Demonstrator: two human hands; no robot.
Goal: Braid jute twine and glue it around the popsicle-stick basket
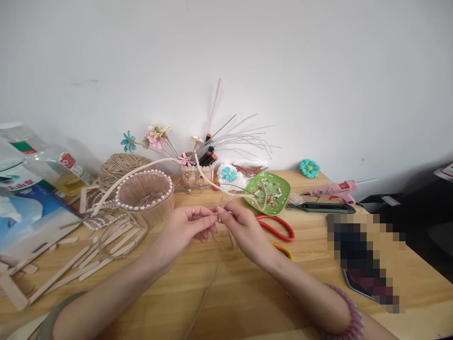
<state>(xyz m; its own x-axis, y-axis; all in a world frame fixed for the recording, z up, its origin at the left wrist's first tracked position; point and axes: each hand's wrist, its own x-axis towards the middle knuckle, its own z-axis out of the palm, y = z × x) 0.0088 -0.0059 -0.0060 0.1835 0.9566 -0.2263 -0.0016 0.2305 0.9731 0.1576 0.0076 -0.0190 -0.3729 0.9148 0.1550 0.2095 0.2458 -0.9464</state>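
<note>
My left hand (191, 224), with a ring on one finger, pinches thin jute twine at the middle of the view. My right hand (244, 229) pinches the same strand close beside it, thumbs nearly touching. A loose length of twine (207, 293) hangs from between the fingers toward the table's front. The exact spot they grip is partly covered by fingertips. Just behind my left hand stands a wooden-stick basket (155, 198) rimmed with pearl beads. Scissors with red handles (279, 229) lie partly under my right wrist.
Craft sticks (116, 238) and a twine ball (123, 167) are at left, near plastic bottles (24, 160). Behind stand a small flower pot (198, 175) and a green dish (269, 208) of scraps. A pink glue gun (339, 189), cutter (322, 208) and phone (357, 285) lie right.
</note>
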